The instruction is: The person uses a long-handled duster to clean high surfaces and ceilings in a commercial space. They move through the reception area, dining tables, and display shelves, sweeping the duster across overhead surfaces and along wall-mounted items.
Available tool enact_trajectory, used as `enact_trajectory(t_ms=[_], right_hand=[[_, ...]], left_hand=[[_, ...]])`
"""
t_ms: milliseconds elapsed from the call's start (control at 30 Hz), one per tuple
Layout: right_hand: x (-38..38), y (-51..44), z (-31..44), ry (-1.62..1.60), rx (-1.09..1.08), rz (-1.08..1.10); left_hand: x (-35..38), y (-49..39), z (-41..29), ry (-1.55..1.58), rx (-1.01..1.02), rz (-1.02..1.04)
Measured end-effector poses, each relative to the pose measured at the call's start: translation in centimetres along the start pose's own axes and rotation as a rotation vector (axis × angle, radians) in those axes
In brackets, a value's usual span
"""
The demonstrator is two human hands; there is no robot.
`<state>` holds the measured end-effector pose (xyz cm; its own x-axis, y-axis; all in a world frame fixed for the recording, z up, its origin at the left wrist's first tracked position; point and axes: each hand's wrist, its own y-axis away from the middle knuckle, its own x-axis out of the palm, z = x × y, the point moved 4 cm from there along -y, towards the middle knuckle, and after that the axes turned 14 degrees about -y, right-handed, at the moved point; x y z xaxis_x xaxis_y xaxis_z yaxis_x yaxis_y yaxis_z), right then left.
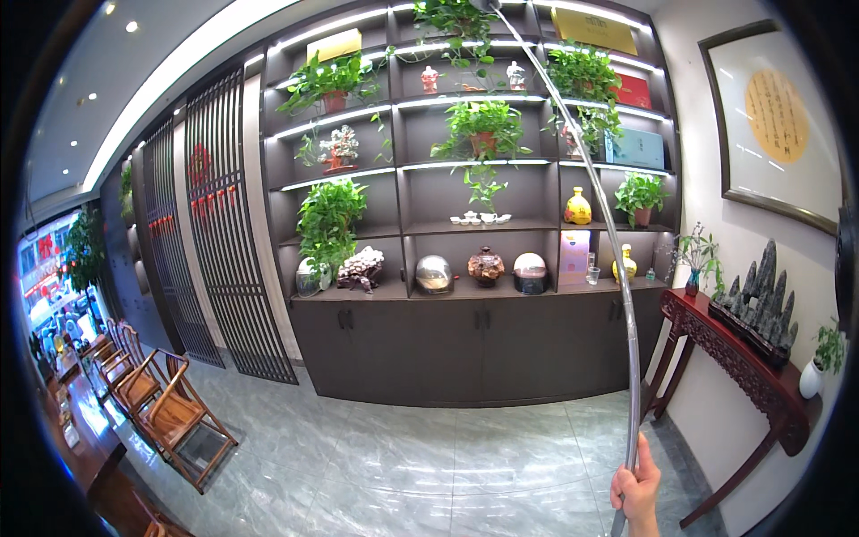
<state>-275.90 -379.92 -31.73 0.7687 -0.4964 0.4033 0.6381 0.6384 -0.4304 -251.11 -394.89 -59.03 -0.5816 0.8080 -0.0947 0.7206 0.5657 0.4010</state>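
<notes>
My right hand is wrapped around the lower part of a long grey metal pole. The pole rises in front of the dark shelving unit, leaning left towards its top. A dark head at its upper end is partly cut off by the picture's top edge. That end appears beside a trailing potted plant on the upper shelves; whether they touch, I cannot tell. More green plants stand lower, among them one in a terracotta pot at the centre. My left hand is out of view.
A carved red wooden console table bearing a jagged stone ornament stands at right. Helmets, a brown jar and yellow bottles occupy the shelves. Wooden armchairs line a long table at left.
</notes>
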Motion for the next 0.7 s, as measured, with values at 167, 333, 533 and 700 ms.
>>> enact_trajectory(t_ms=[167, 333, 533, 700], right_hand=[[5.2, 2.3, -5.7, 0.070, -0.013, -0.036], [12.1, 4.5, -13.0, 0.177, -0.010, 0.006], [20.6, 4.0, -15.6, 0.014, 0.035, -0.023], [26.3, 1.4, -14.4, 0.059, 0.031, 0.044]], left_hand=[[-5.8, 1.1, 1.7, 0.021, 0.011, -0.046], [-16.7, 4.5, 5.2, 0.037, -0.073, -0.165], [-27.6, 6.8, 7.0, 0.007, 0.016, -0.231], [-31.3, 7.5, 8.3, 0.035, 0.018, -0.225]])
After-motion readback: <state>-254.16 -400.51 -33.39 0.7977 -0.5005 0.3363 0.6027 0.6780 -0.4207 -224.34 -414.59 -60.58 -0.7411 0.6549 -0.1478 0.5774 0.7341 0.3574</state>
